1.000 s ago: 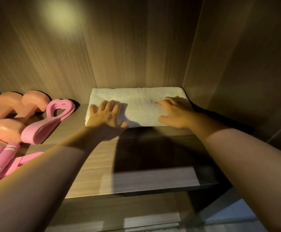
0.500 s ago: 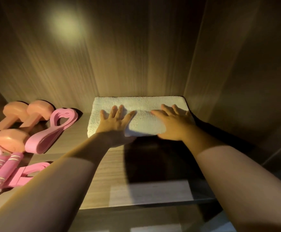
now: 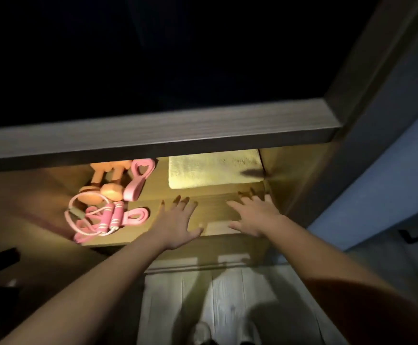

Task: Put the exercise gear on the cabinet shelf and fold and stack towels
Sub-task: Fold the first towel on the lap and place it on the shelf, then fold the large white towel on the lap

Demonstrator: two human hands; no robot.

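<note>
Shelf: the wooden cabinet shelf (image 3: pixel 215 204) was lit in a warm yellow light, and its back part was hidden behind the board above it.
Right back: a folded pale towel (image 3: pixel 213 171) lay flat, with its right end close to the cabinet side; whether it touched could not be told.
Left back: two orange dumbbells (image 3: pixel 110 191) lay side by side, their handles pointing to the back.
Beside them: a pink strap (image 3: pixel 131 192) with a heart-shaped opening lay just to their right, apart from the towel.
Left front: a pink skipping rope (image 3: pixel 115 215) lay with its two handles together and its cord in a loop.
By the handles: a pink band loop (image 3: pixel 145 215) lay flat, just to their right.
</note>
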